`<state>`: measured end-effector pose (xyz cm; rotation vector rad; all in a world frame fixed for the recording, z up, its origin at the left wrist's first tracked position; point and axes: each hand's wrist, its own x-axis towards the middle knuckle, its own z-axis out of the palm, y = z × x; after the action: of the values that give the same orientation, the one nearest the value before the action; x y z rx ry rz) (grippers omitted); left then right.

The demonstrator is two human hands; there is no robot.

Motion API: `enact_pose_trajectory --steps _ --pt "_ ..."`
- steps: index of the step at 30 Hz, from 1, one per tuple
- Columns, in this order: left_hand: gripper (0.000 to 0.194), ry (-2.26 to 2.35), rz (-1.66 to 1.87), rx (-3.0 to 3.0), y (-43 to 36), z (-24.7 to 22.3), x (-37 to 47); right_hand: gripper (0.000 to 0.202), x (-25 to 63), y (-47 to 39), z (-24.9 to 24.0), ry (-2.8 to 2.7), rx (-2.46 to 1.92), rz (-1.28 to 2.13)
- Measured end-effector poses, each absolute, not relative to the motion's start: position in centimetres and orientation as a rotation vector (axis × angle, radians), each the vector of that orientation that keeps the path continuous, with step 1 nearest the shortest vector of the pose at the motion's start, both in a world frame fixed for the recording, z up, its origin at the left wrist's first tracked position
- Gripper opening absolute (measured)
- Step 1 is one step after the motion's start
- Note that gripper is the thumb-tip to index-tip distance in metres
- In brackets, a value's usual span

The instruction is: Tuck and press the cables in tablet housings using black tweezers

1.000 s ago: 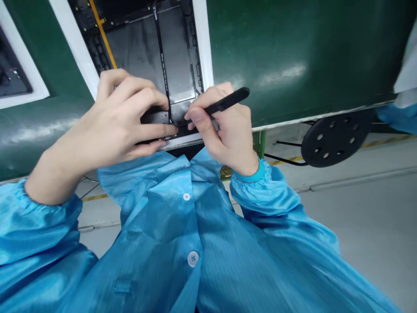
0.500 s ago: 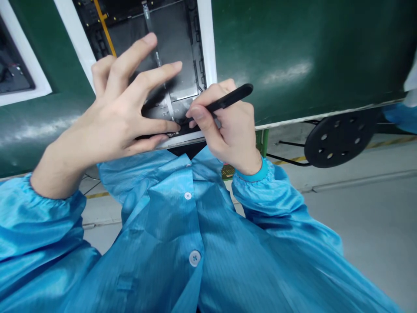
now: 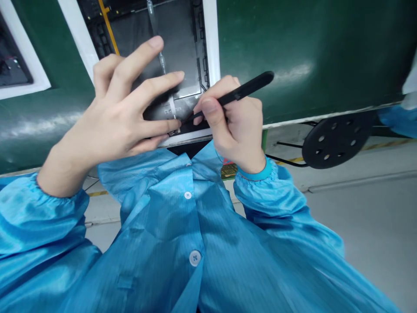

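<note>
An opened electronic device [image 3: 182,48] with dark inner parts lies in a white frame at the bench edge. Down its middle runs a thin pale flat cable [image 3: 171,102]. My left hand [image 3: 120,113] is spread over the device, its index fingertip resting by the cable's near end and the thumb beside it at the frame. Between the thumb and fingers of my right hand [image 3: 243,121] is a slim black spudger [image 3: 249,87], held like a pen. It slants down to the left, its thin tip close to my left index fingertip; whether they touch is unclear.
The bench top is green [image 3: 293,43], its pale front edge just before my body. At the left, part of another device [image 3: 13,65] shows inside a white frame. A round black stool [image 3: 339,141] with holes stands at the right; a blue sleeve shows beyond it.
My right hand and the spudger have shifted right and slightly up, drawing the tip away from my left index finger. My left hand keeps its pose, with a slight shift across the view.
</note>
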<state>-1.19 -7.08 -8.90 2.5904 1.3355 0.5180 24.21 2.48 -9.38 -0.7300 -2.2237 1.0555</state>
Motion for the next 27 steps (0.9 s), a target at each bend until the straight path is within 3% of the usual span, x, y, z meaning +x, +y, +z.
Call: enact_pose_trajectory --steps 16,27 --pt "0.045 1.150 0.239 2.597 -5.6 -7.1 -1.1 0.033 24.3 2.5 -9.6 -2.350 -0.737 0.979" --pt "0.042 1.140 0.501 2.606 -5.8 -7.9 -1.4 0.021 24.1 2.6 -9.5 -2.296 -0.632 0.984"
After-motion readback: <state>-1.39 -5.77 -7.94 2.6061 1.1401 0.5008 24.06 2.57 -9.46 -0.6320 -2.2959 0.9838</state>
